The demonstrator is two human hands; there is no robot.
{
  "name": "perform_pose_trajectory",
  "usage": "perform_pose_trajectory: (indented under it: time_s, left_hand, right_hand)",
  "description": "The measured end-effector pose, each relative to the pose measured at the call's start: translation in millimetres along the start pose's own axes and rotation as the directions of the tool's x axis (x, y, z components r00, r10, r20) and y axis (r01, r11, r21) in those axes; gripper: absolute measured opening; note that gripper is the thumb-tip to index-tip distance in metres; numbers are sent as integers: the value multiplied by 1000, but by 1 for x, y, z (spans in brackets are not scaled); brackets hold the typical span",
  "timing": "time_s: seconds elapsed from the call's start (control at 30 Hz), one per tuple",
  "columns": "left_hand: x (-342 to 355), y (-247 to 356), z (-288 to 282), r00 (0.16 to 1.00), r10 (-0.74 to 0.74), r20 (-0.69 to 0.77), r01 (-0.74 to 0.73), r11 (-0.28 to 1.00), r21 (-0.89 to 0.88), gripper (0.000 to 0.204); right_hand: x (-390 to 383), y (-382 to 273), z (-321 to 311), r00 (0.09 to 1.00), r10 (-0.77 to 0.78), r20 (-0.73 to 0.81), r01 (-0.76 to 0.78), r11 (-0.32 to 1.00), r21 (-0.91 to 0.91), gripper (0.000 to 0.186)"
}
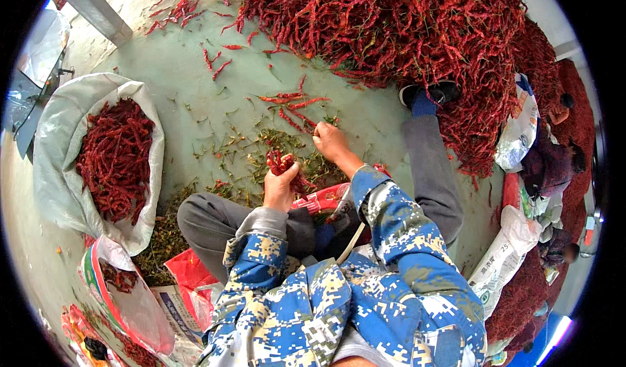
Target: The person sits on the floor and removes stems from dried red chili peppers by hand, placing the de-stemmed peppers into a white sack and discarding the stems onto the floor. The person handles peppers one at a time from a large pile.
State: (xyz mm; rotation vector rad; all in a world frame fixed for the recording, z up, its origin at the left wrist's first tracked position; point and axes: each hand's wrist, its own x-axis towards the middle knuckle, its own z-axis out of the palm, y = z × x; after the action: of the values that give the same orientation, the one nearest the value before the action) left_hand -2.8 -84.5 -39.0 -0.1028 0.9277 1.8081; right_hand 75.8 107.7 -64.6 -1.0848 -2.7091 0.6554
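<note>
My left hand (280, 189) is closed round a small bunch of dried red chillies (278, 162), their ends poking out past the thumb. Just up and to the right, my right hand (331, 144) has its fingers pinched together beside a few loose chillies (295, 104) lying on the floor. Whatever is between those fingertips is too small to make out. Green chilli stems (225, 153) are scattered on the pale floor around both hands, thicker close to my legs.
A large heap of red chillies (385, 25) rises at the far right, against my shoe (447, 92). On the left stands an open white sack (55, 155) filled with chillies. More bags (505, 256) and other people (551, 165) are along the right side.
</note>
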Motion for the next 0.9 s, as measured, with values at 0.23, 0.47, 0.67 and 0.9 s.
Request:
perform_pose_trajectory:
  time_s: [0.23, 0.47, 0.67, 0.9]
  left_hand:
    - [-2, -11, 1, 994, -9, 106, 12, 1000, -25, 22]
    - [-14, -4, 2, 992, -12, 125, 15, 1000, -19, 24]
    - [-3, -4, 3, 996, -26, 90, 29, 999, -26, 24]
    - [0, -5, 3, 995, 21, 95, -16, 998, -55, 30]
  right_hand:
    - [-96, -39, -43, 945, -322, -52, 315, 858, 406, 16]
    - [-58, -7, -42, 992, 85, -98, -25, 868, 496, 18]
    - [15, 21, -9, 998, 58, 18, -54, 985, -167, 19]
    - [-42, 7, -43, 973, -47, 227, -77, 857, 509, 20]
